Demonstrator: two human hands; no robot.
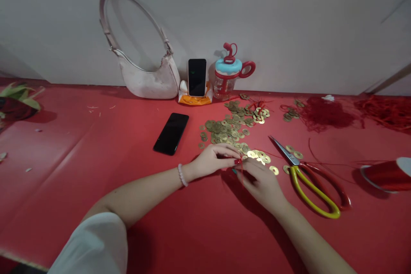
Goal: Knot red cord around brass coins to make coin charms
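My left hand [215, 162] and my right hand [260, 183] meet over the red table. Their fingertips pinch together on a thin red cord [242, 175], a short end of which hangs down between them. Whether a coin is on the cord at the fingertips, I cannot tell. Just beyond my hands lies a loose heap of brass coins with holes [224, 128]. Scissors [310, 186] with one yellow and one red handle lie to the right of my right hand, blades pointing away. A spool of red cord [387, 175] rests at the far right, its strand running left toward my hands.
A black phone [171, 133] lies left of the coins. Along the wall stand a white handbag [150, 79], a propped phone [197, 78] and a cup with a blue lid [228, 72]. Tangled red cord [330, 113] lies at the back right, artificial-looking leaves [19, 94] at the left.
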